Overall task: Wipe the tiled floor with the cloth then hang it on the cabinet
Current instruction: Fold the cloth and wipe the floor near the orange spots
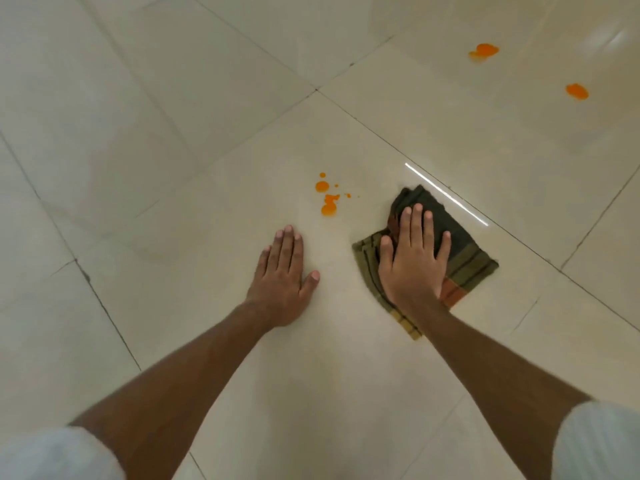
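Note:
A folded dark green cloth with olive and orange stripes lies flat on the glossy cream tiled floor. My right hand presses down on it, palm flat and fingers spread. My left hand rests flat on the bare tile to the cloth's left, holding nothing. A cluster of orange spill drops sits just beyond the left hand, to the upper left of the cloth and apart from it. No cabinet is in view.
Two more orange blotches lie far right on the floor, one near the top and another below it. Dark grout lines cross the tiles diagonally. My white sleeves show at the bottom corners.

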